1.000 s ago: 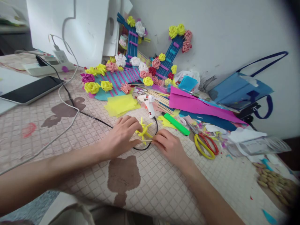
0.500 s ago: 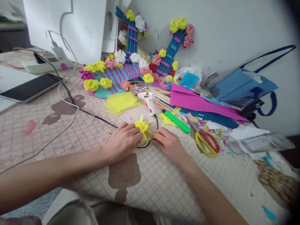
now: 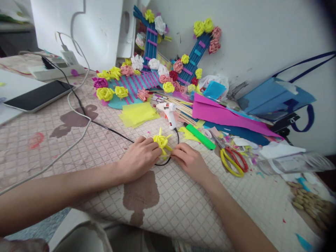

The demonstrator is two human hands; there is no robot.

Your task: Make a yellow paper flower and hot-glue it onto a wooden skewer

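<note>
Low over the tabletop, my left hand [image 3: 140, 156] and my right hand [image 3: 190, 161] face each other with fingers bent and closed. A narrow bit of yellow paper [image 3: 166, 156] runs between their fingertips, pinched at both ends; most of it is hidden by the fingers. Just beyond them lies a clump of yellow rolled-paper pieces [image 3: 162, 140]. A white hot glue gun [image 3: 169, 113] rests behind that clump, its black cord [image 3: 178, 136] curving round under the hands. To its left is a stack of yellow paper sheets [image 3: 139, 113].
A green cutter [image 3: 201, 136] and scissors [image 3: 231, 159] with red and yellow handles lie to the right. Paper-flower guitars [image 3: 136, 85] stand at the back beside magenta paper [image 3: 220, 113]. A phone [image 3: 39, 95], power strip [image 3: 56, 71] and cables occupy the left; peanuts [image 3: 307, 203] lie far right.
The whole view has shifted slightly. A thin stick-like line right of my right hand no longer shows. Both hands keep nearly the same place and their pinch.
</note>
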